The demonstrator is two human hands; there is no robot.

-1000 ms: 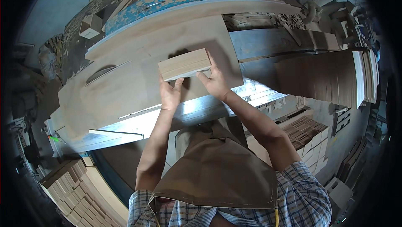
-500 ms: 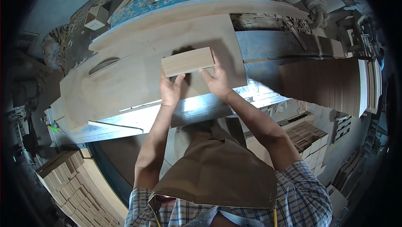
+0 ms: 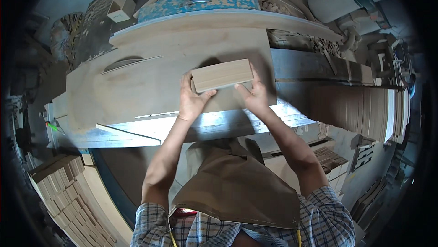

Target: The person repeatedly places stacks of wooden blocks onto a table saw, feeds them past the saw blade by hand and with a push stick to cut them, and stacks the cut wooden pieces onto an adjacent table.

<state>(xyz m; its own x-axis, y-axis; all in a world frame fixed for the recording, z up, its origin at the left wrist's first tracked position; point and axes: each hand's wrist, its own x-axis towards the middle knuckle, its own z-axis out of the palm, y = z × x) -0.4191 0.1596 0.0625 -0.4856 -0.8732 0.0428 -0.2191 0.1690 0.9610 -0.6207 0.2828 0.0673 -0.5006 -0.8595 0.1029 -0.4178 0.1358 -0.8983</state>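
A pale, rectangular wooden block (image 3: 222,76) is held level between my two hands, over a large dusty wooden board (image 3: 150,83). My left hand (image 3: 193,100) grips its left end, thumb along the near lower edge and fingers round the side. At the right end, my right hand (image 3: 254,93) closes on it the same way, its fingertips partly hidden behind the block. The block casts a shadow on the board; I cannot tell whether its underside touches. Farther left, a curved blade-like piece (image 3: 127,63) stands in a slot in the board.
A long wooden strip (image 3: 219,19) runs along the board's far side, before a blue panel (image 3: 200,0) covered in wood chips. Brown sheets (image 3: 351,110) are stacked at right. Cut wooden pieces (image 3: 73,197) are piled at lower left. A shiny metal edge (image 3: 219,121) lies in front of me.
The whole view has shifted and turned slightly. My left fingers now show farther up round the block's left end. Both hands keep hold of the block, roughly over the same part of the board.
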